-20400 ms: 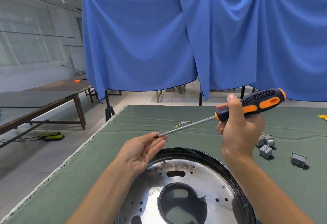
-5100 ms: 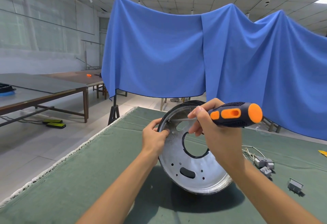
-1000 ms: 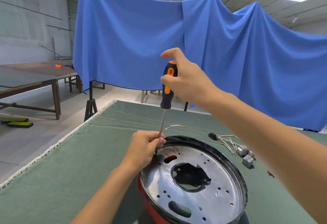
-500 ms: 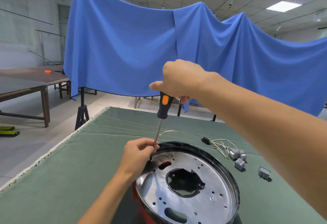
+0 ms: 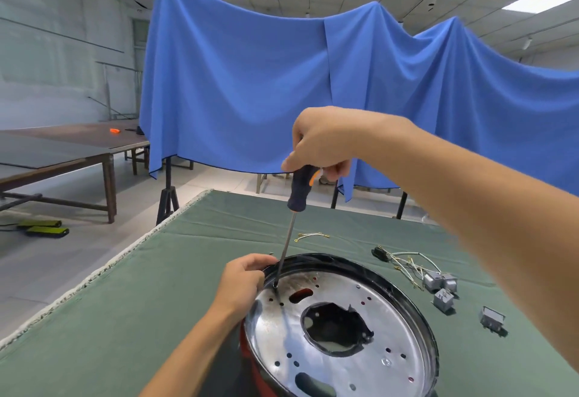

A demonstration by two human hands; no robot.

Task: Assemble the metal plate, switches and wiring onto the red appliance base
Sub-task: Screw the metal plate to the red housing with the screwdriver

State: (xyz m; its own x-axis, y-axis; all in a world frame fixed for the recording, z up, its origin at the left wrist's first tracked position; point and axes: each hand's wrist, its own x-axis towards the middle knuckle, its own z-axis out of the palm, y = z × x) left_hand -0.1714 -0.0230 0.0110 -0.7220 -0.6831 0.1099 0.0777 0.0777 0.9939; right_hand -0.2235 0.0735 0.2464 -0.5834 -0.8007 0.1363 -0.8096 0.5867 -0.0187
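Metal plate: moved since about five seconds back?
Yes. The metal plate then stood tilted on edge on the green table; now it lies flat on the red base, with the screwdriver upright on it.

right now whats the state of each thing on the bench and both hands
screwdriver: upright, tip down at a hole in the plate
metal plate: seated on the base
red appliance base: under the plate
right hand: grips the screwdriver handle
left hand: at the plate's rim beside the tip
switches: loose on the cloth
wiring: loose, unattached
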